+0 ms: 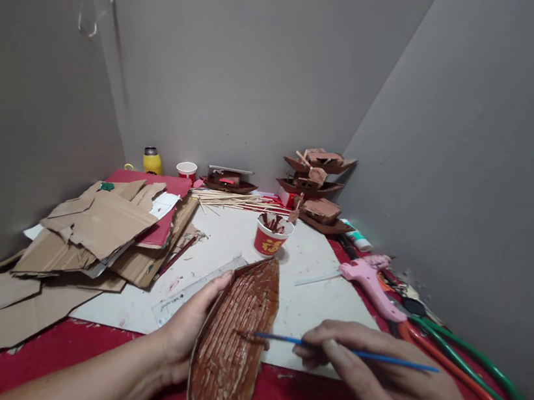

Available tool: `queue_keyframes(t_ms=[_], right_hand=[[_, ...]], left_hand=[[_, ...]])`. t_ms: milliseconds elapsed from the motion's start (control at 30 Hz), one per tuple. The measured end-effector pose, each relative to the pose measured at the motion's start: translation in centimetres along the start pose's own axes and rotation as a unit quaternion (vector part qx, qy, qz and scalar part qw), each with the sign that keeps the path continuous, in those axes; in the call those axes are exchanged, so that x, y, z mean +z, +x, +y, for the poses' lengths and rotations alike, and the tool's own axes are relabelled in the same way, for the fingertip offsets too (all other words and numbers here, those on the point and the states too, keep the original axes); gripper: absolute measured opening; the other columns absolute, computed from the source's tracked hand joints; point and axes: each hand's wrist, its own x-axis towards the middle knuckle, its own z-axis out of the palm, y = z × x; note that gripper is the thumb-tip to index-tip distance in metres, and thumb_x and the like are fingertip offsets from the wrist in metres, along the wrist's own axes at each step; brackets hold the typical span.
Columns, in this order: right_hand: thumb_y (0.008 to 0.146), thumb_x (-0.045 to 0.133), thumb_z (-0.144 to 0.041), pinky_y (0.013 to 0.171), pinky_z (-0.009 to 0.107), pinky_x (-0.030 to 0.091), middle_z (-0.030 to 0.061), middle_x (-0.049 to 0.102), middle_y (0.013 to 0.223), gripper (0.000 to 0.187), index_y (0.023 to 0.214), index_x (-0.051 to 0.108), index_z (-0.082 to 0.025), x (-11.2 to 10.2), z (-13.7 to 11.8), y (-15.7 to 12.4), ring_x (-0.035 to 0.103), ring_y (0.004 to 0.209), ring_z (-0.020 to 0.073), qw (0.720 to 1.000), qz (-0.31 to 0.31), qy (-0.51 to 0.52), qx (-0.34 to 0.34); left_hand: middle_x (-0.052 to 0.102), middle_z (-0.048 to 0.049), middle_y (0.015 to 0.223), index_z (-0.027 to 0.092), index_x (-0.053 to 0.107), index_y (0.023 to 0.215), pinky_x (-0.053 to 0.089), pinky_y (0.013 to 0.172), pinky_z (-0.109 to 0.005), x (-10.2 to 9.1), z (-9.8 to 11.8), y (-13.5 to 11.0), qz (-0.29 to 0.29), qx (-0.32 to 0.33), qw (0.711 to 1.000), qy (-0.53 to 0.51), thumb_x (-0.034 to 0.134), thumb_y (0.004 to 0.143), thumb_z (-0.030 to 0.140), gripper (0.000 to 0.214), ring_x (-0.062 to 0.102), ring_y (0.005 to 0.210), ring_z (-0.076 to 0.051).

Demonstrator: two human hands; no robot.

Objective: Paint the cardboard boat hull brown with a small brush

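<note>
My left hand [190, 325] grips a boat-shaped cardboard hull [237, 368] along its left edge, tilted up towards me. The hull's inside is coated in reddish-brown paint, with paler streaks showing between the strokes. In my right hand [367, 364] is a thin blue paintbrush [285, 337], pinched between thumb and fingers, its brown-stained tip touching the hull's inner surface. Just beyond the hull stands a red and white paper cup [272, 238] with brown paint smeared inside. Most of my left fingers are hidden behind the hull.
Torn cardboard sheets [107, 221] are piled on the left. Thin wooden sticks [232, 198] and a clear ruler [200, 291] lie on the white board [321, 311]. Brown model boats [317, 183] stand at the back right. A pink glue gun [371, 284] and cables [463, 348] lie on the right.
</note>
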Motion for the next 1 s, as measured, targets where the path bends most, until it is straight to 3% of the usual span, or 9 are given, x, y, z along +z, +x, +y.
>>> queue_keyframes(t_ms=[233, 533, 733, 833, 1000], right_hand=[[0.093, 0.06, -0.014, 0.072, 0.025, 0.062, 0.0032, 0.075, 0.082, 0.016, 0.105, 0.069, -0.019, -0.5, 1.5, 0.4, 0.074, 0.068, 0.0156, 0.986, 0.116, -0.117, -0.011], [0.094, 0.056, -0.012, 0.068, 0.023, 0.062, 0.0018, 0.076, 0.084, 0.02, 0.108, 0.067, -0.022, 0.1, 0.4, -0.5, 0.075, 0.072, 0.0153, 0.999, 0.032, -0.026, -0.008], [0.092, 0.061, -0.013, 0.072, 0.025, 0.061, 0.003, 0.075, 0.083, 0.017, 0.104, 0.07, -0.021, -0.1, 0.7, 0.0, 0.073, 0.071, 0.0153, 0.984, 0.157, -0.089, 0.005], [0.092, 0.06, -0.012, 0.071, 0.026, 0.062, 0.0041, 0.076, 0.084, 0.017, 0.105, 0.069, -0.019, -0.2, 1.2, 0.3, 0.074, 0.07, 0.0162, 0.986, 0.13, -0.107, -0.018], [0.09, 0.056, -0.007, 0.069, 0.028, 0.062, 0.0048, 0.075, 0.088, 0.026, 0.111, 0.066, -0.02, -0.1, 1.0, -0.5, 0.075, 0.076, 0.0181, 0.996, 0.047, -0.048, -0.053]], left_hand=[[0.076, -0.0103, 0.067, 0.009, 0.076, 0.087, 0.054, 0.059, -0.025, -0.4, -0.1, 0.1, 0.001, 0.0, 1.0, 0.003, 0.043, 0.095, 0.053, 0.056, 0.069, 0.056, -0.018], [0.075, -0.007, 0.065, 0.01, 0.075, 0.085, 0.052, 0.055, -0.023, 0.0, 0.1, 0.0, 0.001, 0.031, 0.999, -0.027, 0.044, 0.097, 0.048, 0.05, 0.067, 0.052, -0.015], [0.077, -0.0097, 0.07, 0.009, 0.076, 0.088, 0.055, 0.057, -0.025, -0.6, -0.1, 0.2, -0.022, 0.018, 0.999, -0.041, 0.044, 0.096, 0.051, 0.054, 0.07, 0.056, -0.017], [0.078, -0.0104, 0.072, 0.009, 0.076, 0.088, 0.054, 0.057, -0.024, -0.6, -0.1, 0.4, -0.02, 0.025, 0.999, -0.044, 0.045, 0.097, 0.05, 0.052, 0.071, 0.057, -0.017], [0.076, -0.0086, 0.067, 0.011, 0.075, 0.086, 0.053, 0.053, -0.023, -0.4, 0.0, 0.2, 0.0, 0.047, 0.998, -0.048, 0.046, 0.097, 0.047, 0.048, 0.069, 0.053, -0.016]])
